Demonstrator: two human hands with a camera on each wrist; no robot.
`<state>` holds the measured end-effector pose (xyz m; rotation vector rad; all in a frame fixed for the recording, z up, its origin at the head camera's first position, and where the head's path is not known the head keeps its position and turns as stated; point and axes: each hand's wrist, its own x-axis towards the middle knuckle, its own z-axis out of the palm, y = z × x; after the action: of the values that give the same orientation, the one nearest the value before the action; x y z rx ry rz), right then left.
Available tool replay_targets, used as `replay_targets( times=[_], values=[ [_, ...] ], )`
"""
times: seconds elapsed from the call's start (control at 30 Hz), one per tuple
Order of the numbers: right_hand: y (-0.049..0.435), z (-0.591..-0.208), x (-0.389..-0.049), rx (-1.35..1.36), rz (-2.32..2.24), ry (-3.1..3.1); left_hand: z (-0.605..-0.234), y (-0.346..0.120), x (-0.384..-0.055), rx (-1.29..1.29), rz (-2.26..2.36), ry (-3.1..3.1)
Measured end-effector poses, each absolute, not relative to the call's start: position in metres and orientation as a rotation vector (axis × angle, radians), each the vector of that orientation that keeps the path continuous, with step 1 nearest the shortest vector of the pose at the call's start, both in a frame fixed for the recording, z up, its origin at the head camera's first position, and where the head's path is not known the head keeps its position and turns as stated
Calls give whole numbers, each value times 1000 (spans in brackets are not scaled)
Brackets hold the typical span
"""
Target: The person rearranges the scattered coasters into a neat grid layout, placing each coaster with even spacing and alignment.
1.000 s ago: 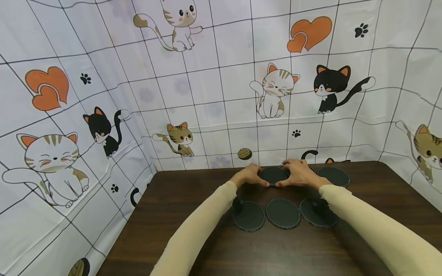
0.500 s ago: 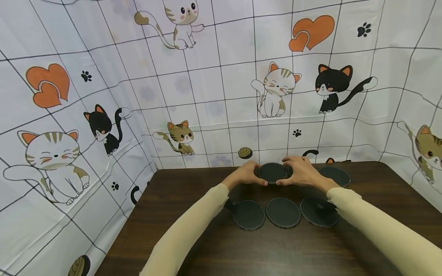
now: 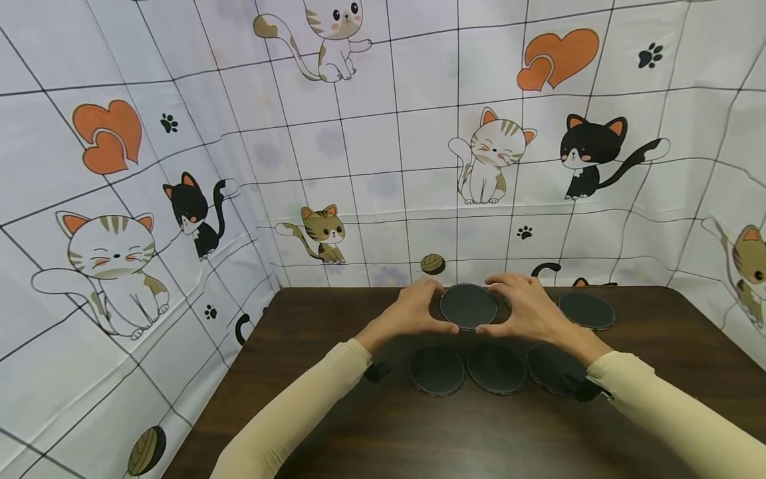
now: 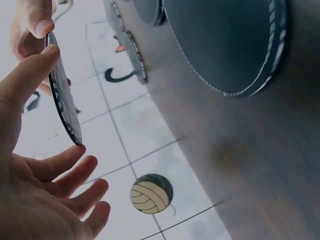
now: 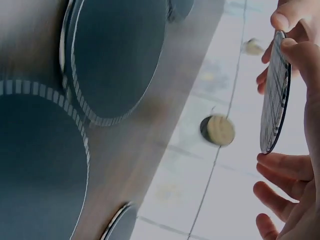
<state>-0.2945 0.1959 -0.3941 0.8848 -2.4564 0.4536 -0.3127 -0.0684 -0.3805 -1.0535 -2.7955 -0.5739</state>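
Note:
A dark round coaster [image 3: 469, 307] is held off the table between both hands, near the back edge. My left hand [image 3: 413, 310] pinches its left side, thumb low and fingertips at the upper rim. My right hand [image 3: 528, 311] pinches the right side the same way. Seen edge-on, the held coaster [image 4: 65, 100] is thin, with a paler, patterned underside. Three similar coasters lie in a front row: left [image 3: 437, 370], middle [image 3: 496, 370] and right [image 3: 549, 364], the last partly under my right wrist. White stitching rims a coaster [image 5: 120, 55] in the right wrist view.
Another coaster [image 3: 586, 311] lies at the back right, and an edge of one more shows behind my right hand. The dark wooden table [image 3: 467, 439] meets a white curtain [image 3: 371, 199] printed with cats along its back and sides.
The coaster between my hands has risen off the table and come slightly nearer, tilting its top face more toward me. Both forearms have spread outward. The view has shifted slightly.

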Motion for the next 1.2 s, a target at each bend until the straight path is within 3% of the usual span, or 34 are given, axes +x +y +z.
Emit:
replay_targets(
  times=[0.63,1.2],
  values=[
    [144,-424,-207,1012,498,-2416,-408,-127,-212,-1063,-655,-2859],
    [131,-452,-163,1055,413,-2656,-434,-126,-167,-1139,-298,-2936]
  ],
)
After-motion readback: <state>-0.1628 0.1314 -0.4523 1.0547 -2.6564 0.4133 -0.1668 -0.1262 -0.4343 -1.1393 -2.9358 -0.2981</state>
